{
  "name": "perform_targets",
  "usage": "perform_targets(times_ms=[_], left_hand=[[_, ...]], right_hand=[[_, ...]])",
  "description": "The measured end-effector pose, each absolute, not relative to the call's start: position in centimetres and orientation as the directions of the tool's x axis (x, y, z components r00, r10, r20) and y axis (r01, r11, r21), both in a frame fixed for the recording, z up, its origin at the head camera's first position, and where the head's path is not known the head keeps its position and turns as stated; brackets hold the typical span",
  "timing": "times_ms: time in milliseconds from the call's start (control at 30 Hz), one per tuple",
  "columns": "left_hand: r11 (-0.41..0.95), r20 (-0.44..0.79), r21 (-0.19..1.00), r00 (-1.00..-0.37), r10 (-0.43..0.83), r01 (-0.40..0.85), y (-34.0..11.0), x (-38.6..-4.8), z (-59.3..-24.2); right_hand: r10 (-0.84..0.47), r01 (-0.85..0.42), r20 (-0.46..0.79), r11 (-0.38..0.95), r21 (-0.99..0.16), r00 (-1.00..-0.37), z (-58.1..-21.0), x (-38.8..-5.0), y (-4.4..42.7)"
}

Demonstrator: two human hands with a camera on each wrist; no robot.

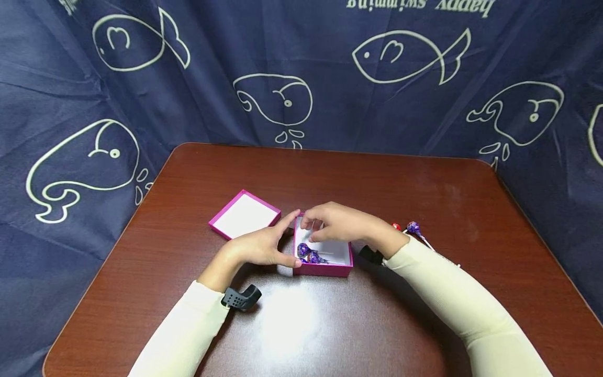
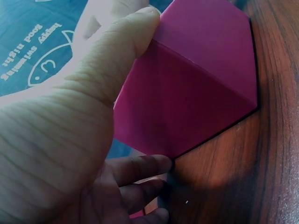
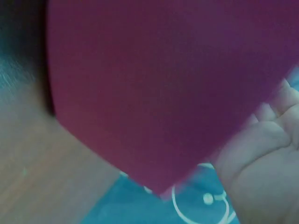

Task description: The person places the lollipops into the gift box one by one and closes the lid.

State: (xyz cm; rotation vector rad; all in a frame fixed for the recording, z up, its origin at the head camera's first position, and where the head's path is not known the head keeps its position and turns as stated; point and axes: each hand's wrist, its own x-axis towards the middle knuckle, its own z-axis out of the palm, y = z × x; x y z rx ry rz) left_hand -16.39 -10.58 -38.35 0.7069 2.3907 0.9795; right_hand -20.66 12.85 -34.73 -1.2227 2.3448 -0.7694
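Observation:
In the head view, a pink box (image 1: 324, 269) with a white inside stands on the table. Purple-wrapped lollipops (image 1: 314, 257) lie in its near left part. My left hand (image 1: 258, 248) holds the box at its left side, thumb at the near corner and fingers toward the far one. The left wrist view shows that thumb (image 2: 140, 28) against the box's pink wall (image 2: 187, 93). Over the inside of the box hangs my right hand (image 1: 336, 222), fingers bent loosely downward and apart from the thumb, with nothing visible between them. The right wrist view shows mostly box wall (image 3: 163, 93), blurred.
Left of the box lies its pink lid (image 1: 245, 215), white inside facing up. To the right, partly behind the right forearm, are a purple lollipop (image 1: 413, 228) and a red one (image 1: 396, 226). A blue fish-patterned cloth (image 1: 330, 115) hangs behind the brown table (image 1: 377, 183).

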Motion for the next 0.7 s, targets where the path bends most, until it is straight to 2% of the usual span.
perform_targets(times_ms=[233, 367, 500, 700], left_hand=[[0.616, -0.223, 0.742, -0.768, 0.601, 0.266, -10.6, -16.4, -38.3], [0.613, -0.223, 0.745, -0.766, 0.602, 0.265, -10.6, -16.4, -38.4], [0.613, -0.217, 0.742, -0.77, 0.601, 0.269, -10.6, -16.4, -38.3], [0.618, -0.219, 0.738, -0.77, 0.599, 0.271, -10.5, -16.4, -38.3]], right_hand=[[-0.775, -0.625, 0.013, 0.498, -0.602, -0.631, -33.2, -21.1, 15.2], [-0.719, -0.58, 0.042, 0.524, -0.623, -0.694, -32.9, -21.3, 16.8], [-0.657, -0.538, 0.045, 0.573, -0.618, -0.752, -33.1, -21.6, 18.4], [-0.602, -0.492, 0.006, 0.648, -0.581, -0.799, -34.0, -21.9, 21.0]])
